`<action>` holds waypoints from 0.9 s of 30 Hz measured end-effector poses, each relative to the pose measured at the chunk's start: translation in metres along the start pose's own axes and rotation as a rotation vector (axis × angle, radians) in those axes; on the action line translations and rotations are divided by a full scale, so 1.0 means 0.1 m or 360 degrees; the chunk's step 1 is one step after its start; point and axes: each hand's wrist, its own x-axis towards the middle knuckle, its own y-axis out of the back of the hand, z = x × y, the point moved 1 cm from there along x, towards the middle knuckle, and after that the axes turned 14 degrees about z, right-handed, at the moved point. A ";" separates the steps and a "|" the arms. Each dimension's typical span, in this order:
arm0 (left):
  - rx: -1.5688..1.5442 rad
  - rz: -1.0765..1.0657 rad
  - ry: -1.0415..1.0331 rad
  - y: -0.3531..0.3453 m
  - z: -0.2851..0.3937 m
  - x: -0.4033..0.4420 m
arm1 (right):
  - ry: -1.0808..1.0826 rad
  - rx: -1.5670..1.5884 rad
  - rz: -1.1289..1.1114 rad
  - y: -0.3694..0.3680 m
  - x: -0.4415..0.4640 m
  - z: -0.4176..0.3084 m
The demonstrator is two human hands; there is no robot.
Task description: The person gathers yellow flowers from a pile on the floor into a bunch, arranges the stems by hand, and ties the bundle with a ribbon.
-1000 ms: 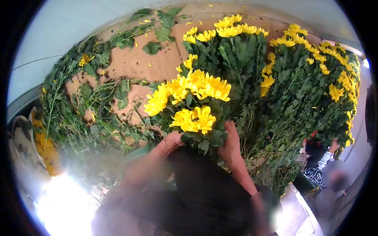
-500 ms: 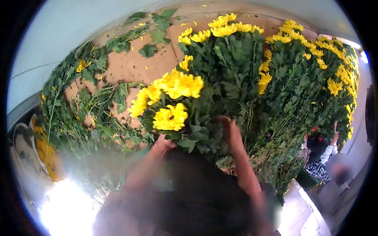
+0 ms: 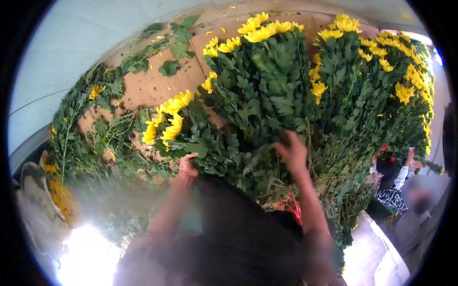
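The bunch of yellow flowers (image 3: 202, 136) lies tilted in front of me, its blooms (image 3: 174, 107) pointing left over the cardboard (image 3: 152, 86) and its leafy stems running right. My left hand (image 3: 187, 168) holds its near side, my fingers partly hidden by the leaves. My right hand (image 3: 293, 153) is wide, fingers spread, close to the stems at the other end; I can't tell if it touches them. Just beyond is a leafy pile (image 3: 274, 81) topped with yellow blooms, and more flowers (image 3: 358, 90) spread to the right. Loose cuttings (image 3: 109, 128) litter the left side. Red strips (image 3: 294, 209) show beside my right forearm. Another person (image 3: 392, 188) is at the far right, one hand raised by the flowers.
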 end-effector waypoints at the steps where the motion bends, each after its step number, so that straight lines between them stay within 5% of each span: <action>1: 0.0054 0.0066 0.0014 0.07 0.00 0.03 | 0.0559 -0.0264 0.0059 -0.10 -0.08 -0.28; 3: 0.0195 0.0119 -0.0044 0.17 -0.01 0.08 | 0.0715 -0.0533 0.0025 -0.40 -0.20 -0.46; 5: 0.0283 0.0081 -0.0163 0.24 -0.03 0.12 | 0.0439 -0.0378 0.0037 -0.62 -0.19 -0.32; 7: 0.0286 0.0030 -0.0250 0.33 -0.07 0.17 | -0.0405 0.0155 0.0016 -0.25 -0.10 -0.59; 9: 0.0566 0.0066 -0.0344 0.49 -0.10 0.31 | -0.0383 0.0553 0.0445 0.18 -0.07 -0.60; 13: 0.0922 0.0061 -0.0464 0.58 -0.16 0.43 | -0.0349 0.0174 0.1296 1.73 0.02 -0.33; 16: 0.1550 -0.0043 -0.0709 0.51 -0.15 0.46 | -0.0360 0.0673 0.1583 2.35 0.12 -0.71; 19: 0.2123 -0.0321 -0.1059 0.40 -0.14 0.53 | 0.0170 -0.0690 0.1176 1.87 0.27 -0.72; 21: 0.2424 -0.0498 -0.1286 0.47 -0.19 0.65 | 0.0045 -0.0601 0.0734 1.24 0.44 -0.52; 25: 0.1300 -0.0265 -0.0362 0.29 -0.26 0.50 | -0.0253 -0.0087 0.0483 0.21 0.62 -0.32; 27: 0.1606 -0.0373 -0.0850 0.02 -0.19 0.30 | -0.0080 -0.0227 0.0562 -0.03 0.62 -0.30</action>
